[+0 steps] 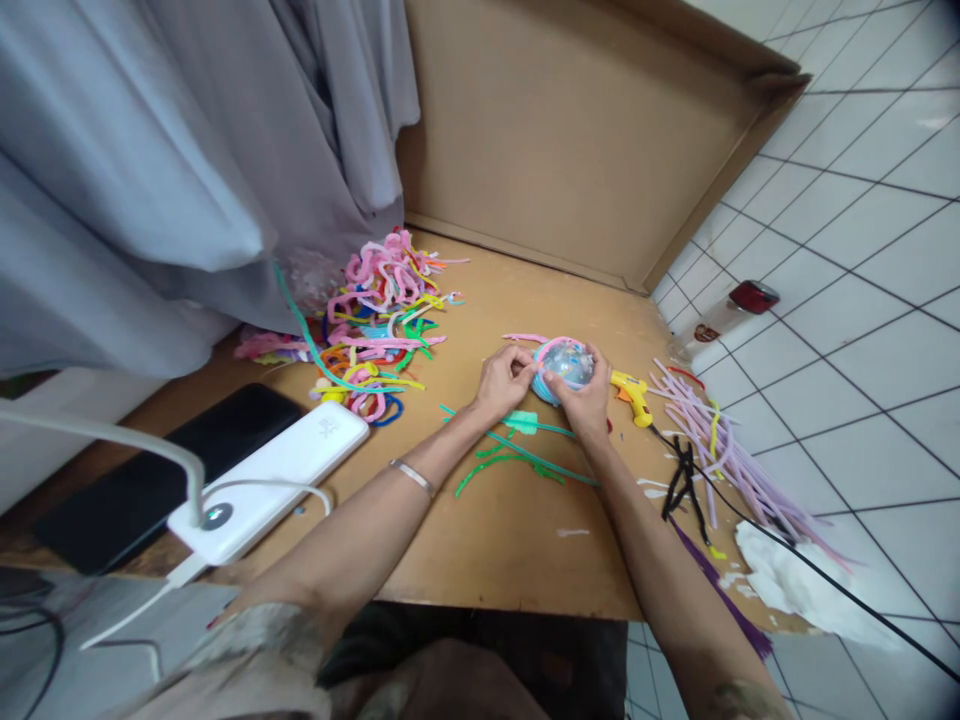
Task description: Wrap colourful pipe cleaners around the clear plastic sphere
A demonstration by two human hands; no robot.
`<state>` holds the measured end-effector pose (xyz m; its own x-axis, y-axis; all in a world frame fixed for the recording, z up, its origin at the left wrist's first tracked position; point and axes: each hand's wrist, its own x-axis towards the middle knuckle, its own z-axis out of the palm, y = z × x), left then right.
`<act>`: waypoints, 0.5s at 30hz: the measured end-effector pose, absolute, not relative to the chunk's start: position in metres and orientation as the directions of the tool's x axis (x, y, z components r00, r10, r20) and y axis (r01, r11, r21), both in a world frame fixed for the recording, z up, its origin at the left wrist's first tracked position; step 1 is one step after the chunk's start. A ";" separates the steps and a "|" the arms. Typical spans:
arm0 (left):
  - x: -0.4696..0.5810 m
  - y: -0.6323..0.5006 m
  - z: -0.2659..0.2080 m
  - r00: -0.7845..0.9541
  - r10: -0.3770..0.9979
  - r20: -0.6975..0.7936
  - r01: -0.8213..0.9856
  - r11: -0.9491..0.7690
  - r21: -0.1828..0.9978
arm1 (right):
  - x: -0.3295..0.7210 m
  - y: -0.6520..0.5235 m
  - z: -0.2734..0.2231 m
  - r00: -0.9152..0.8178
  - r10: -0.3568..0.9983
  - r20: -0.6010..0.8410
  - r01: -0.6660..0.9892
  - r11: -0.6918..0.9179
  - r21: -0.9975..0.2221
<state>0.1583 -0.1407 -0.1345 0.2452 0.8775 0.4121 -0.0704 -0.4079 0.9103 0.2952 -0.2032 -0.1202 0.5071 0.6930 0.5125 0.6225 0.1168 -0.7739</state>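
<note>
A small clear plastic cup (568, 366) is wrapped round its side in pink and light blue pipe cleaners. My right hand (589, 402) grips it, thumb on the near rim and fingers around the far side. At the cup's left edge, my left hand (504, 384) pinches a pink pipe cleaner (523, 337); its fingertips partly hide the spot. Below the hands lie teal pipe cleaners (553, 463) and twisted green pipe cleaners (491, 463). A yellow glue gun (634, 398) rests just right of my right hand.
A pile of coloured pipe cleaners (382, 280) is at back left. A white power bank (277, 480) and black phone (225, 430) lie at left. At right are lilac pipe cleaners (709, 430), black pliers (684, 480), white tissue (802, 580) and a bottle (720, 318). Cardboard (570, 130) stands behind.
</note>
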 end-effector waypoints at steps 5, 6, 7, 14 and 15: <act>0.161 -0.138 -0.137 0.233 0.914 0.331 -0.211 -0.285 0.935 | 0.302 -0.201 -0.121 0.524 0.709 0.473 0.560 0.133 -0.818; 0.161 -0.137 -0.137 0.248 0.914 0.321 -0.238 -0.264 0.935 | 0.303 -0.200 -0.121 0.522 0.713 0.468 0.549 0.139 -0.824; 0.161 -0.136 -0.138 0.262 0.913 0.312 -0.264 -0.243 0.933 | 0.304 -0.199 -0.121 0.520 0.718 0.463 0.537 0.147 -0.831; 0.165 -0.134 -0.141 0.340 0.899 0.277 -0.423 -0.117 0.898 | 0.309 -0.200 -0.118 0.498 0.752 0.432 0.476 0.180 -0.861; 0.166 -0.135 -0.141 0.361 0.891 0.274 -0.446 -0.093 0.890 | 0.309 -0.200 -0.118 0.488 0.757 0.435 0.478 0.185 -0.859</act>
<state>0.1664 -0.1345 -0.1406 0.3614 0.8914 0.2737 -0.4459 -0.0925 0.8903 0.3091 -0.1997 -0.1182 0.4883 0.7567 0.4346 0.4779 0.1847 -0.8588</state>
